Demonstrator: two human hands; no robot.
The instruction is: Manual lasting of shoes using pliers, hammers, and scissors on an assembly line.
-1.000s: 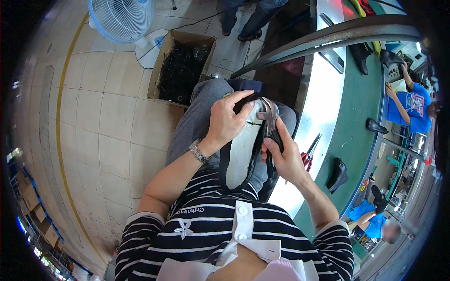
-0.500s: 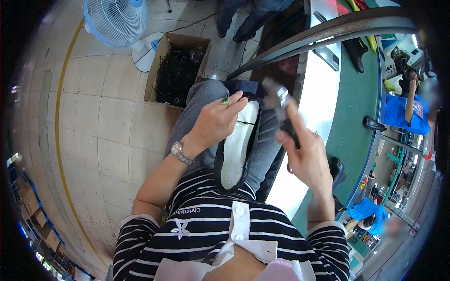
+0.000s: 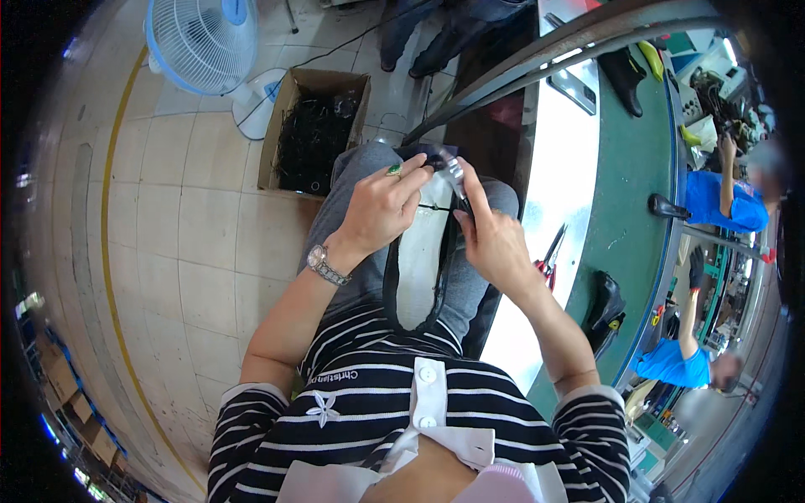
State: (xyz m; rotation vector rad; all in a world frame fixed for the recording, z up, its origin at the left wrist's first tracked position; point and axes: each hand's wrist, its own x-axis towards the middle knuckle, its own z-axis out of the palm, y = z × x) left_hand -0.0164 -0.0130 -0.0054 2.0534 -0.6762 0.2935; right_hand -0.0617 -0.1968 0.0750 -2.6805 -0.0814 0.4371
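A black shoe with a white bottom (image 3: 417,268) lies sole-up along my lap, toe pointing away from me. My left hand (image 3: 381,205), with a green ring and a wristwatch, grips the upper's edge at the toe on the left side. My right hand (image 3: 490,239) holds a metal pincer tool (image 3: 457,178), its head pressed against the toe end of the shoe. The tool's handles are hidden inside my palm.
A cardboard box of black scraps (image 3: 312,134) and a blue-white fan (image 3: 201,42) stand on the tiled floor ahead left. To the right runs a green conveyor table (image 3: 629,168) with red-handled pliers (image 3: 549,251) and a black shoe (image 3: 605,306). Two people in blue (image 3: 721,205) work beyond it.
Half a second ago my right hand had lifted the tool up and to the right, off the shoe. It has come back down to the toe. My left hand stayed on the shoe.
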